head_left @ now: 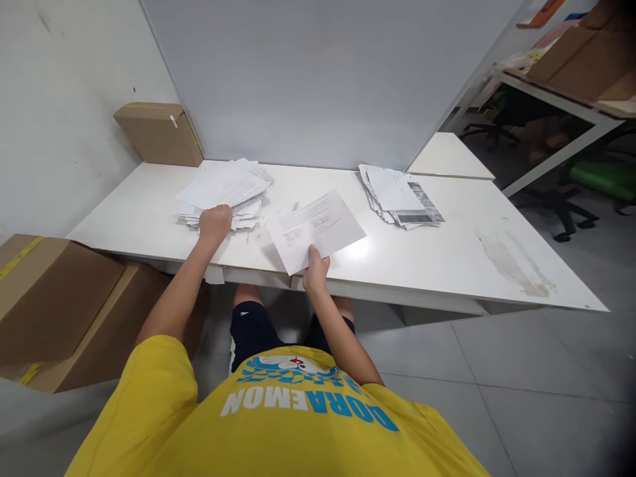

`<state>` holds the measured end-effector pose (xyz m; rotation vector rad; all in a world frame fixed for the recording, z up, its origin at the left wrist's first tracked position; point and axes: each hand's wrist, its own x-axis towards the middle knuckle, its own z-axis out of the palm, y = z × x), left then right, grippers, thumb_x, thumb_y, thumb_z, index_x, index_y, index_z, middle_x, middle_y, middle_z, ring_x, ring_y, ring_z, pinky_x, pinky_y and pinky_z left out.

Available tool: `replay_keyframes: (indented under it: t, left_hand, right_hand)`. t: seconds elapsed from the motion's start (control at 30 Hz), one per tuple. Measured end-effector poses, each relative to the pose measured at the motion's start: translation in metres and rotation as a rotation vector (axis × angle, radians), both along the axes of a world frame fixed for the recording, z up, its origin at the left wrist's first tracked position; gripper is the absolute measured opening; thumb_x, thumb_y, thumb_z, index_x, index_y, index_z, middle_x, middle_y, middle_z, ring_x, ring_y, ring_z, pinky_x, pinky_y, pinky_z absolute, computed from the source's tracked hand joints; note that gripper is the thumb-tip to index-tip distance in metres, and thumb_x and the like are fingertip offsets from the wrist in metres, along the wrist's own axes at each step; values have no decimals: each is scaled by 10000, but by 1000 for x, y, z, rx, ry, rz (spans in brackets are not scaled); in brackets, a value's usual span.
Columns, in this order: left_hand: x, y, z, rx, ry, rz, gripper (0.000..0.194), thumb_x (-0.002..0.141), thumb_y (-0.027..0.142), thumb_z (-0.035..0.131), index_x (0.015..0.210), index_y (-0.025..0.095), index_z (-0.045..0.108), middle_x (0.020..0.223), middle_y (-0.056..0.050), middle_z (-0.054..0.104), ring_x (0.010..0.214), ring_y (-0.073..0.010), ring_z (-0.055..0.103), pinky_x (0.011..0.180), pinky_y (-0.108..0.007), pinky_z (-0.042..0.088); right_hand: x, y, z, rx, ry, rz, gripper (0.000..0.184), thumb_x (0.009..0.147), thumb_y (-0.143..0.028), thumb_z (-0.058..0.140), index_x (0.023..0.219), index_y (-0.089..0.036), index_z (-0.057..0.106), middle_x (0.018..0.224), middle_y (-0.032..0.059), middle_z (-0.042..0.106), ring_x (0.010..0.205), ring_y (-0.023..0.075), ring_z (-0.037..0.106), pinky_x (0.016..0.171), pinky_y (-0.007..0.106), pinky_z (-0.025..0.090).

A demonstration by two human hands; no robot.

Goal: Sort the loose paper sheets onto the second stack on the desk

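Note:
My right hand [317, 270] grips the near edge of a printed sheet of paper [322, 225], its thumb lying on top. The sheet is tilted and held over the front part of the table. To the left, my left hand [215, 224] is closed at the near edge of a loose, uneven stack of papers [218, 185]. Its curled fingers hide whatever is between them. A second paper stack [392, 192] lies farther right, with a dark printed picture showing on one sheet.
The white table [447, 252] meets a grey partition [318, 79] at the back. A cardboard box [159, 136] stands in its far left corner. Larger cardboard boxes [54, 298] sit low at the left. An office chair [561, 205] and another desk are at the right.

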<state>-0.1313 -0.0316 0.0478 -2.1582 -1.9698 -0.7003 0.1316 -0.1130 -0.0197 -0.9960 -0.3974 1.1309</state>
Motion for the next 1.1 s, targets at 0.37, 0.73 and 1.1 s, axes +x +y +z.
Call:
replay_keyframes:
  t: [0.37, 0.73, 1.1]
  left_hand:
    - [57, -86, -32, 141, 100, -113, 391, 1017, 291, 326, 972, 153, 689, 992, -187, 734, 909, -294, 697, 748, -432, 490]
    - [57, -111, -57, 202, -62, -359, 237, 982, 265, 452, 977, 199, 679, 1026, -107, 758, 1049, -253, 695, 872, -428, 504]
    - [63, -170, -30, 636, -346, 75, 138, 970, 321, 539, 922, 232, 633, 868, -56, 739, 838, -195, 719, 777, -346, 590]
  right_hand:
    - [-31, -7, -5, -24, -28, 119, 494, 787, -345, 639, 1222, -124, 557, 1246, 134, 672, 1196, 237, 625, 1105, 433, 460]
    - [-38, -5, -3, -28, 1, 219, 510, 765, -338, 639, 1223, -133, 551, 1275, 129, 657, 1193, 228, 624, 1093, 426, 461]
    - [-36, 18, 31, 161, -159, 283, 504, 758, -366, 665, 1214, -174, 567, 1240, 87, 679, 1200, 224, 618, 1118, 449, 441]
